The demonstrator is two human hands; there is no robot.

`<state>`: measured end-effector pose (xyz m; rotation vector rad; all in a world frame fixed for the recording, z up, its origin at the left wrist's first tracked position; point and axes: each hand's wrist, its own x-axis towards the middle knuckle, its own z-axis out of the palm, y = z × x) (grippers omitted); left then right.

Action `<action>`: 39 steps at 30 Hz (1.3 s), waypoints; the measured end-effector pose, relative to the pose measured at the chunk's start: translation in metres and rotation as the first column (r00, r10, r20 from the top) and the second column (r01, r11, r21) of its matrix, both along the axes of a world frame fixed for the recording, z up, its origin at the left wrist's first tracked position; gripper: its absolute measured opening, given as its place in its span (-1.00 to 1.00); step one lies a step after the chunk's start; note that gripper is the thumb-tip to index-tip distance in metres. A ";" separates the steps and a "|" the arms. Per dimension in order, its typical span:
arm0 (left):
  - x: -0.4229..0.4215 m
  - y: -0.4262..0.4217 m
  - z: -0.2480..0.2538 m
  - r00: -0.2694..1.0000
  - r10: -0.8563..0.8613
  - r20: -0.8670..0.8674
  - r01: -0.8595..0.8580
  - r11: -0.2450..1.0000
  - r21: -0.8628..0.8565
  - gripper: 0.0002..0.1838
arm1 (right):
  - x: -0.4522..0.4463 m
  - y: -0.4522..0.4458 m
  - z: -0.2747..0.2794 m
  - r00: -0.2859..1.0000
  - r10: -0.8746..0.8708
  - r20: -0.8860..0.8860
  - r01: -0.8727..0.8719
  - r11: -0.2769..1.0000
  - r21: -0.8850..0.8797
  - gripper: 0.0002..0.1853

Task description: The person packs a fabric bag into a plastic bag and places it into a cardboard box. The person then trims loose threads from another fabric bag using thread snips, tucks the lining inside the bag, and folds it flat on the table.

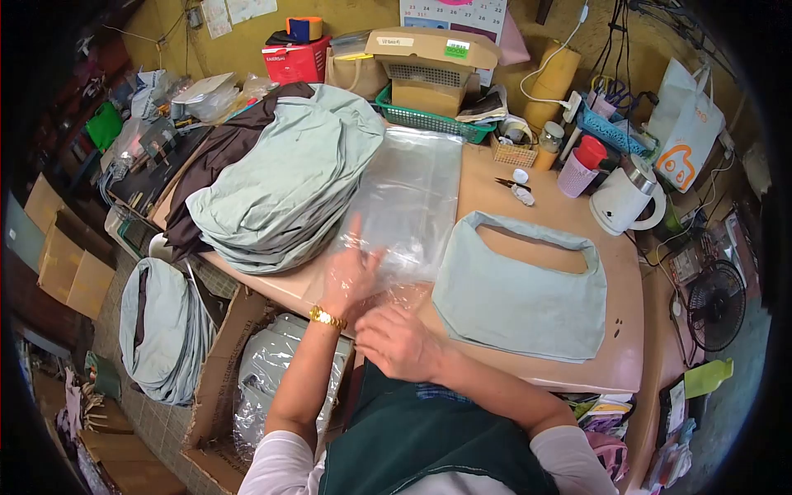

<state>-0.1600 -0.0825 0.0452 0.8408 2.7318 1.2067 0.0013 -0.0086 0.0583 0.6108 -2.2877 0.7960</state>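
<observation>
My left hand (353, 279), with a gold watch at the wrist, lies at the near left corner of a stack of clear plastic bags (412, 206). Its fingers are stretched out, and clear film shows around them. Just to the right and closer to me, my right hand (398, 341) is closed, its fingers curled at the crumpled near edge of a plastic bag (403, 294). A pale green cloth bag (520, 289) with a wide handle opening lies flat to the right. Left of the plastic rises a pile of pale green cloth bags (280, 181).
A cardboard box (216, 396) holding plastic-wrapped bags stands below the table's left edge. More cloth bags (161, 330) hang or lie beyond it. Along the back are a green basket (429, 122), a pink cup (575, 177) and a white kettle (624, 196). Small snips (507, 181) lie nearby.
</observation>
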 end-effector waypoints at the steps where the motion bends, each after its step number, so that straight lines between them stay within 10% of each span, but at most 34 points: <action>1: 0.006 -0.002 0.002 0.988 -0.002 0.152 0.020 0.993 -0.118 -0.35 | 0.007 0.001 -0.007 0.998 0.000 0.069 -0.001 1.000 0.021 -0.84; 3: 0.002 -0.010 -0.012 0.894 -0.226 -0.386 0.108 0.946 -0.304 -0.39 | 0.014 0.005 -0.019 0.990 0.012 0.142 -0.017 0.999 0.033 -0.85; 8: -0.017 0.003 -0.043 0.981 -0.138 -0.137 0.168 0.956 0.240 -0.69 | 0.019 0.001 -0.036 0.963 0.075 0.261 -0.057 0.996 -0.075 -0.88; 11: -0.022 0.004 -0.049 0.764 -0.059 -0.643 0.121 0.991 0.052 -0.79 | 0.017 -0.004 -0.043 0.951 0.121 0.284 -0.099 0.991 -0.091 -0.89; 14: -0.047 -0.003 -0.061 0.783 -0.289 -0.551 0.264 0.956 -0.126 -0.75 | 0.011 -0.005 -0.049 0.959 0.115 0.259 -0.093 0.991 -0.094 -0.81; 16: -0.037 0.002 -0.040 0.994 -0.036 -0.103 0.048 0.992 0.114 -0.72 | 0.002 -0.006 -0.053 0.964 0.043 0.263 -0.023 0.997 -0.077 -0.71; 21: -0.042 0.014 -0.029 0.999 -0.002 -0.038 0.012 0.969 0.249 -0.70 | -0.050 0.003 -0.051 0.917 -0.239 0.319 0.247 0.969 0.016 -0.44; 24: -0.037 0.010 -0.036 0.996 -0.019 -0.084 0.032 0.989 0.146 -0.72 | -0.088 0.021 -0.037 0.708 -0.493 0.505 0.340 0.866 0.367 -0.36; 27: -0.038 0.003 -0.058 0.928 -0.075 -0.366 0.233 0.881 0.411 -0.60 | -0.111 0.031 -0.031 0.711 -0.462 0.530 0.487 0.867 0.103 -0.27; 29: -0.031 -0.006 -0.047 0.864 -0.099 -0.494 0.181 0.976 0.121 -0.52 | -0.128 0.034 -0.046 0.927 -0.198 0.319 0.314 0.875 -0.368 -0.19; 31: -0.044 -0.014 -0.060 0.928 -0.183 -0.325 0.182 0.983 -0.033 -0.54 | -0.130 0.025 -0.059 0.943 -0.181 0.278 0.287 0.866 -0.410 -0.18; 33: -0.052 -0.013 -0.071 0.997 -0.059 0.046 0.042 0.947 0.318 -0.63 | -0.125 0.019 -0.064 0.959 -0.168 0.229 0.257 0.857 -0.447 -0.17; 37: -0.043 -0.017 -0.052 0.921 -0.085 0.380 -0.158 0.811 0.564 -0.61 | -0.120 0.015 -0.065 0.710 -0.480 0.516 0.472 0.867 0.158 -0.17; 39: -0.035 -0.021 -0.071 0.989 -0.032 0.143 -0.055 0.822 0.567 -0.57 | -0.124 0.016 -0.069 0.631 -0.537 0.561 0.461 0.840 0.285 -0.15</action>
